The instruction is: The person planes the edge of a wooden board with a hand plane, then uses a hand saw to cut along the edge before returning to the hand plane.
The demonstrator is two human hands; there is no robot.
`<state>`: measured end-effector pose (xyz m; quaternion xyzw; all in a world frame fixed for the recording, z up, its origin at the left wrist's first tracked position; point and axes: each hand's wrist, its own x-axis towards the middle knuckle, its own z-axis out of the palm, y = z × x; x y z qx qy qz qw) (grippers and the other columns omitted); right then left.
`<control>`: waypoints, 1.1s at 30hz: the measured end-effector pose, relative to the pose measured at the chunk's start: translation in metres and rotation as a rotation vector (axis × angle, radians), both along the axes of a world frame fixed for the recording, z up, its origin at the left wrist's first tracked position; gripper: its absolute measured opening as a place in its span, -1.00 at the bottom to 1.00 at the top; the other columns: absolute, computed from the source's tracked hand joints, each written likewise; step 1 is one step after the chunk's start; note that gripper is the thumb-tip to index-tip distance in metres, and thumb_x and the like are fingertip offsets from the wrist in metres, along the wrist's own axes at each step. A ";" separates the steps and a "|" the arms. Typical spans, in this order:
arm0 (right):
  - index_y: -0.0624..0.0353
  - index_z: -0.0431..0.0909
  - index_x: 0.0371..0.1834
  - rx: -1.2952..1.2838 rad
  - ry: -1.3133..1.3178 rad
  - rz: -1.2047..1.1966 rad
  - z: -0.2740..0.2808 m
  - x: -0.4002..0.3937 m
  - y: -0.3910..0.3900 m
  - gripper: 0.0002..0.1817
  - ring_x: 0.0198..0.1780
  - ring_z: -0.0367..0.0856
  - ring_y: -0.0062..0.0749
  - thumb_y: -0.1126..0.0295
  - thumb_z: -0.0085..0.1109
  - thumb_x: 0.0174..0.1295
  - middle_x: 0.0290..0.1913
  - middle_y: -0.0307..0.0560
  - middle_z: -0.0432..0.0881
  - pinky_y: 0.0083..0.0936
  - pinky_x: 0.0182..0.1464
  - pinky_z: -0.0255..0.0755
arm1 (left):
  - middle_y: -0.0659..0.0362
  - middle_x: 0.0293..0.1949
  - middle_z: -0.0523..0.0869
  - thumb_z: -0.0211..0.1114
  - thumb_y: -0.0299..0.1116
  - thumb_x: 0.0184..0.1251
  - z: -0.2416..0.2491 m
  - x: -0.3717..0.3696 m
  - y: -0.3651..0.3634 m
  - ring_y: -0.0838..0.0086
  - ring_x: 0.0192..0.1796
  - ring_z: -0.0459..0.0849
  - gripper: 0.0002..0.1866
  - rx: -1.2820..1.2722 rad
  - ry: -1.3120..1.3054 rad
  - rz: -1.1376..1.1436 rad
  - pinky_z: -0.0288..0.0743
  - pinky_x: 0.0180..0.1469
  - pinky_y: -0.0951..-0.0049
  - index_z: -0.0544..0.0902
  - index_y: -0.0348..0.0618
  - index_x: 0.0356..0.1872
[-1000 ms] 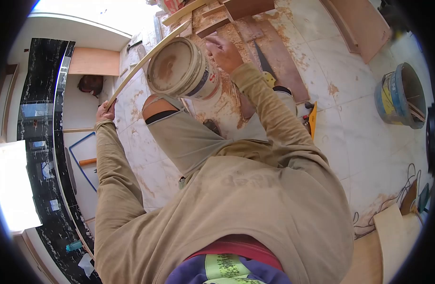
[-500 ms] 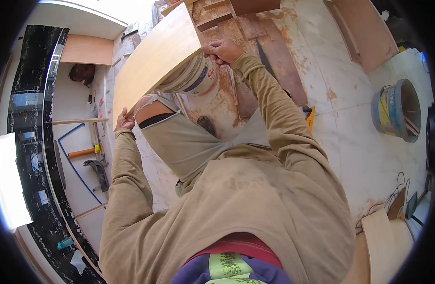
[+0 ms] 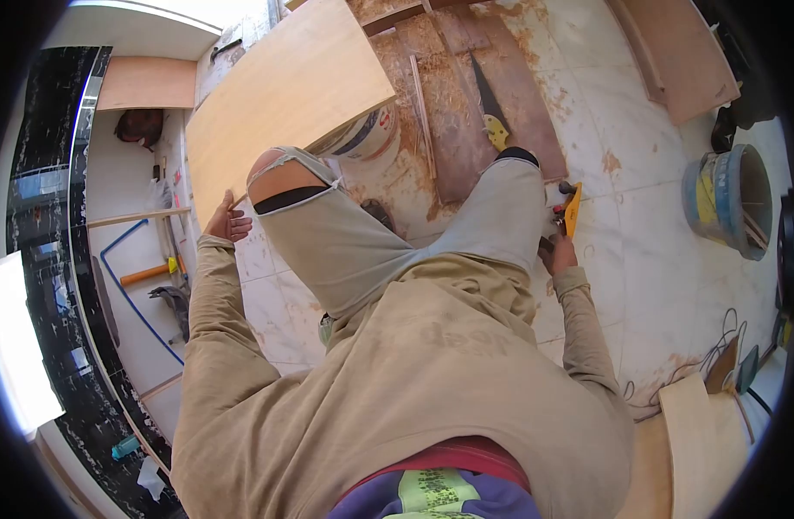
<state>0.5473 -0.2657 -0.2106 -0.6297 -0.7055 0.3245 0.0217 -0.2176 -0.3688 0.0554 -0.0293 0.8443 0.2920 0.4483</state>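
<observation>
A pale plywood panel (image 3: 284,82) leans across a white bucket (image 3: 367,138) and reaches toward my left knee. My left hand (image 3: 228,223) is closed at the panel's near left corner, thumb on the edge and fingers curled below. Low beside my right leg, my right hand (image 3: 561,253) is at the rear end of a yellow hand plane (image 3: 573,210) on the floor. Its fingers bend round the plane's rear part, partly hidden in shade. A handsaw (image 3: 495,130) with a yellow handle lies on a brown board (image 3: 531,130) ahead of my right knee.
Sawdust and thin wood strips (image 3: 421,117) lie across the floor ahead. A blue-grey bucket (image 3: 713,203) with wood pieces stands at right. On the left, a cabinet compartment holds a hammer (image 3: 146,274) and a blue rod (image 3: 124,290). Cables (image 3: 717,350) and boards (image 3: 704,424) lie at lower right.
My right hand has let go of the panel's far corner and moved down to the hand plane. The panel now rests lower and flatter over the bucket. The handsaw shows more fully.
</observation>
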 end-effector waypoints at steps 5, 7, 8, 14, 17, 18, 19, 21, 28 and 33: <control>0.11 0.38 0.14 0.092 -0.151 0.045 -0.015 -0.013 -0.038 -0.32 0.15 0.48 0.06 0.34 0.54 -0.08 0.10 0.03 0.42 -0.09 0.08 0.47 | 0.10 -0.63 0.65 0.30 0.09 0.34 0.017 -0.057 0.051 0.42 -0.70 0.57 -0.46 -0.309 0.574 -0.594 0.39 -0.64 0.39 0.61 -0.28 -0.52; 0.10 0.40 0.10 0.186 -0.271 0.036 -0.025 -0.019 -0.030 -0.39 0.13 0.47 0.04 0.37 0.49 -0.05 0.07 0.02 0.45 -0.10 0.08 0.44 | 0.14 -0.62 0.67 0.31 -0.01 0.36 0.051 -0.003 0.111 0.50 -0.64 0.62 -0.55 -0.150 0.770 -0.643 0.43 -0.60 0.43 0.65 -0.26 -0.47; 0.09 0.42 0.08 0.199 -0.297 0.087 -0.034 -0.019 -0.026 -0.43 0.13 0.47 0.03 0.38 0.45 -0.03 0.06 0.01 0.46 -0.11 0.09 0.43 | 0.15 -0.58 0.69 0.31 0.01 0.36 0.039 -0.013 0.138 0.53 -0.62 0.64 -0.55 0.096 0.748 -0.628 0.47 -0.57 0.45 0.66 -0.26 -0.41; 0.08 0.52 -0.09 0.253 -0.285 -0.021 -0.043 -0.001 0.004 -0.67 0.02 0.53 -0.03 0.41 0.26 0.03 -0.10 0.02 0.58 -0.14 -0.02 0.44 | -0.11 0.09 0.70 0.34 0.12 0.30 0.031 0.130 0.295 0.16 0.05 0.72 -0.39 0.482 0.882 -1.227 0.58 0.10 0.24 0.60 -0.08 0.22; 0.14 0.56 -0.22 0.450 0.052 -0.431 -0.030 0.016 0.035 -0.78 -0.24 0.60 -0.09 0.42 0.25 0.02 -0.28 0.04 0.62 -0.22 -0.20 0.48 | -0.02 0.18 0.63 0.18 0.06 0.46 0.009 0.204 0.330 0.17 0.31 0.54 -0.52 0.735 1.081 -1.575 0.35 0.38 0.05 0.62 0.00 0.22; 0.16 0.57 -0.29 0.467 0.156 -0.588 0.002 0.013 0.054 -0.83 -0.34 0.60 -0.13 0.42 0.25 0.04 -0.37 0.01 0.61 -0.27 -0.26 0.47 | -0.01 0.16 0.64 0.12 0.04 0.50 0.005 0.232 0.327 0.19 0.30 0.54 -0.55 0.679 1.097 -1.674 0.25 0.43 -0.02 0.67 -0.04 0.13; 0.19 0.57 -0.36 0.477 0.262 -0.753 0.037 0.006 0.064 -0.87 -0.43 0.59 -0.18 0.41 0.24 0.05 -0.46 -0.01 0.60 -0.32 -0.32 0.47 | 0.00 0.13 0.65 0.07 0.02 0.53 0.002 0.252 0.322 0.21 0.30 0.54 -0.56 0.619 1.108 -1.784 0.15 0.47 -0.08 0.72 -0.07 0.04; 0.23 0.56 -0.44 0.327 0.719 -0.807 0.111 -0.010 0.056 -0.86 -0.54 0.51 -0.28 0.37 0.22 0.14 -0.56 -0.06 0.54 -0.38 -0.39 0.45 | -0.01 0.10 0.65 0.03 0.01 0.55 -0.011 0.268 0.325 0.24 0.26 0.55 -0.55 0.352 1.078 -1.853 0.11 0.47 -0.14 0.76 -0.12 -0.09; 0.12 0.36 -0.59 -0.120 1.606 -0.947 0.205 -0.119 0.077 -0.66 -0.59 0.36 -0.45 0.25 0.15 0.30 -0.62 -0.20 0.38 -0.43 -0.46 0.35 | -0.03 0.04 0.63 0.04 -0.09 0.56 -0.039 0.245 0.316 0.12 0.19 0.57 -0.58 0.990 0.938 -1.374 0.32 0.39 0.12 0.77 -0.19 -0.17; -0.02 0.28 -0.53 -0.736 1.912 -0.930 0.189 -0.214 0.080 -0.69 -0.58 0.26 -0.45 0.19 0.16 0.27 -0.61 -0.29 0.25 -0.38 -0.42 0.28 | 0.01 0.44 0.32 -0.08 -0.07 0.47 -0.058 0.179 0.330 -0.13 0.48 0.21 -0.44 0.339 1.280 -1.120 0.03 0.41 -0.40 0.33 0.05 0.44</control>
